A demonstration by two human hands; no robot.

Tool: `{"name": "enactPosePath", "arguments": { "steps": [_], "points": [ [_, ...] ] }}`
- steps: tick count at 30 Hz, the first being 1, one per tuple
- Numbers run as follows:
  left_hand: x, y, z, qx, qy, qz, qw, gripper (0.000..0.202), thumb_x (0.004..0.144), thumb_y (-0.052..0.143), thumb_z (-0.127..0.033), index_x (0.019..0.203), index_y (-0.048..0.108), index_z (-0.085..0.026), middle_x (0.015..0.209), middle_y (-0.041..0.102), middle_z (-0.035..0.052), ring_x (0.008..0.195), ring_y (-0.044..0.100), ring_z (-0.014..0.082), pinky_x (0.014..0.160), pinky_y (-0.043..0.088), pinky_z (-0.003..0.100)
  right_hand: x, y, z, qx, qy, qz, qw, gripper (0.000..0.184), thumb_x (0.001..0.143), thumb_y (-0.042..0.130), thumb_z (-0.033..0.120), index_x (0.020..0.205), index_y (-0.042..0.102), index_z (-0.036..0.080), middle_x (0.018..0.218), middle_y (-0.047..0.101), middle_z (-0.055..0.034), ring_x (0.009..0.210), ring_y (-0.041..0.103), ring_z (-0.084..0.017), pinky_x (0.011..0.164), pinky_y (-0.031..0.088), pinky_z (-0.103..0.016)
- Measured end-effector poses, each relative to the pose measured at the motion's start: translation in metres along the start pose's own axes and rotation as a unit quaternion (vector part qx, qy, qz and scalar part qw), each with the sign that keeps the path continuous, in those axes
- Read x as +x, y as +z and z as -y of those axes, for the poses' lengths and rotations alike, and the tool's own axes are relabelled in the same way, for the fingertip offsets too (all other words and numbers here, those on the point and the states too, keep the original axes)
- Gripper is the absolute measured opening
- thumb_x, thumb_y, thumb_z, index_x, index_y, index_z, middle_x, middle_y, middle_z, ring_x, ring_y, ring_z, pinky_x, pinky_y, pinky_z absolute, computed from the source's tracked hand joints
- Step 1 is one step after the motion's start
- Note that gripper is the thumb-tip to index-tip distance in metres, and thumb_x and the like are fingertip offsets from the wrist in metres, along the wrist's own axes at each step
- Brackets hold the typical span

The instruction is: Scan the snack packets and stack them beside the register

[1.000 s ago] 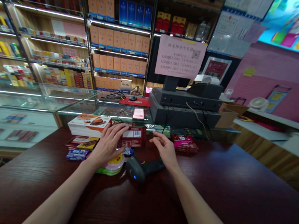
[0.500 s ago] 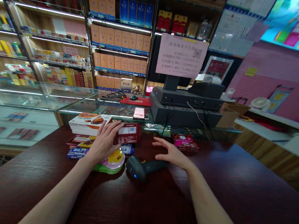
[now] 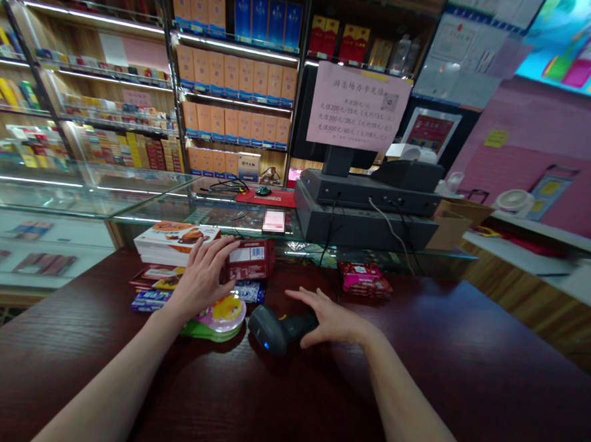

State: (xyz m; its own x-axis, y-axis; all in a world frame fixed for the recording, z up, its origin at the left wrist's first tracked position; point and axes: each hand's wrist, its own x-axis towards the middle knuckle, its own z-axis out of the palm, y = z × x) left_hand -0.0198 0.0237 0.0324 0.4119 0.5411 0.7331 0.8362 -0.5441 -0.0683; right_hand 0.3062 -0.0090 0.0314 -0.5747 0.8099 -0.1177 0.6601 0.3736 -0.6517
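Where the dark desk [image 3: 417, 362] lies nearest, a barcode scanner [image 3: 271, 329] is seen, its handle covered by the right hand [image 3: 332, 320] with fingers spread flat (not closed round it). At 10 o'clock from the scanner, the left hand [image 3: 202, 278] is laid, fingers loose and unclenched, against a red box [image 3: 250, 260], its wrist over a pink-and-yellow disc [image 3: 222, 310]. Farther off, at 1 o'clock, a pink packet [image 3: 365, 278] is found.

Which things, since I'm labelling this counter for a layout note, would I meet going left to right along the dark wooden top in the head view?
Purple sweet packets → left hand → barcode scanner → pink packets.
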Motion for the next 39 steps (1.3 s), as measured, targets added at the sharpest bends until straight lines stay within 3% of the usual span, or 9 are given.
{"name": "enactPosePath", "arguments": {
  "steps": [3,6,10,20,26,29,32,34,39],
  "points": [
    [0.0,0.0,0.001,-0.002,-0.002,-0.001,1.0,0.076,0.082,0.063,-0.023,0.151,0.032,-0.023,0.15,0.05,0.0119,0.141,0.044,0.0301,0.124,0.021,0.057,0.005,0.008,0.0,-0.022,-0.024,0.007,0.999,0.095,0.064,0.084,0.034,0.15,0.044,0.032,0.142,0.06,-0.0089,0.141,0.043,-0.035,0.12,-0.002,-0.063],
    [0.0,0.0,0.002,0.003,-0.003,-0.005,1.0,0.074,0.083,0.064,-0.025,0.15,0.033,-0.022,0.149,0.051,0.0124,0.139,0.044,0.0307,0.123,0.023,0.057,0.008,0.013,-0.001,-0.036,-0.028,-0.004,0.999,0.091,0.063,0.084,0.032,0.146,0.049,0.034,0.122,0.069,-0.0046,0.123,0.057,-0.031,0.12,0.003,-0.064],
    [-0.001,0.001,0.002,0.007,-0.007,-0.003,1.0,0.074,0.082,0.065,-0.026,0.149,0.033,-0.022,0.15,0.049,0.0124,0.139,0.044,0.031,0.123,0.023,0.056,0.009,0.016,-0.002,-0.044,-0.031,-0.023,0.998,0.091,0.061,0.084,0.029,0.145,0.051,0.035,0.116,0.069,-0.0027,0.115,0.058,-0.029,0.12,0.008,-0.061],
    [-0.002,0.003,0.004,0.0,-0.013,-0.008,1.0,0.075,0.082,0.065,-0.025,0.15,0.032,-0.022,0.15,0.049,0.0128,0.139,0.044,0.0313,0.123,0.024,0.057,0.011,0.018,-0.006,-0.046,-0.042,-0.027,0.998,0.089,0.062,0.084,0.031,0.144,0.051,0.034,0.114,0.068,-0.0031,0.115,0.061,-0.029,0.12,0.009,-0.061],
    [-0.002,0.002,0.003,0.001,-0.014,-0.008,1.0,0.075,0.083,0.064,-0.024,0.15,0.03,-0.023,0.15,0.048,0.0128,0.139,0.045,0.0313,0.122,0.024,0.058,0.01,0.016,-0.005,-0.024,-0.075,-0.058,0.995,0.075,0.068,0.08,0.027,0.138,0.056,0.035,0.105,0.07,0.0009,0.109,0.065,-0.025,0.121,0.009,-0.061],
    [-0.002,0.002,0.004,-0.001,-0.017,-0.009,1.0,0.075,0.083,0.063,-0.023,0.151,0.031,-0.023,0.15,0.049,0.0133,0.138,0.045,0.0317,0.121,0.025,0.059,0.008,0.01,0.001,-0.01,-0.077,-0.093,0.993,0.072,0.069,0.08,0.026,0.137,0.058,0.033,0.104,0.069,0.0003,0.105,0.065,-0.024,0.118,0.023,-0.057],
    [-0.002,0.002,0.006,0.002,-0.019,-0.011,1.0,0.074,0.083,0.063,-0.023,0.15,0.032,-0.023,0.151,0.048,0.0135,0.139,0.045,0.0318,0.122,0.024,0.058,0.005,0.005,0.006,0.005,-0.079,-0.135,0.988,0.071,0.072,0.079,0.025,0.139,0.056,0.029,0.111,0.068,-0.0041,0.105,0.064,-0.024,0.101,0.044,-0.043],
    [-0.002,0.002,0.006,0.007,-0.021,-0.013,1.0,0.074,0.083,0.063,-0.024,0.15,0.032,-0.022,0.151,0.048,0.0137,0.139,0.044,0.0316,0.122,0.023,0.057,0.004,0.002,0.008,0.019,-0.082,-0.162,0.983,0.07,0.074,0.078,0.024,0.141,0.054,0.028,0.115,0.067,-0.0052,0.105,0.063,-0.024,0.096,0.046,-0.038],
    [-0.003,0.003,0.007,0.011,-0.025,-0.012,1.0,0.074,0.082,0.064,-0.023,0.15,0.032,-0.022,0.151,0.048,0.0131,0.139,0.045,0.0314,0.122,0.023,0.057,0.004,0.001,0.008,0.005,-0.089,-0.214,0.973,0.071,0.077,0.078,0.025,0.143,0.052,0.03,0.119,0.067,-0.0048,0.111,0.061,-0.024,0.102,0.042,-0.041]
  ]
}}
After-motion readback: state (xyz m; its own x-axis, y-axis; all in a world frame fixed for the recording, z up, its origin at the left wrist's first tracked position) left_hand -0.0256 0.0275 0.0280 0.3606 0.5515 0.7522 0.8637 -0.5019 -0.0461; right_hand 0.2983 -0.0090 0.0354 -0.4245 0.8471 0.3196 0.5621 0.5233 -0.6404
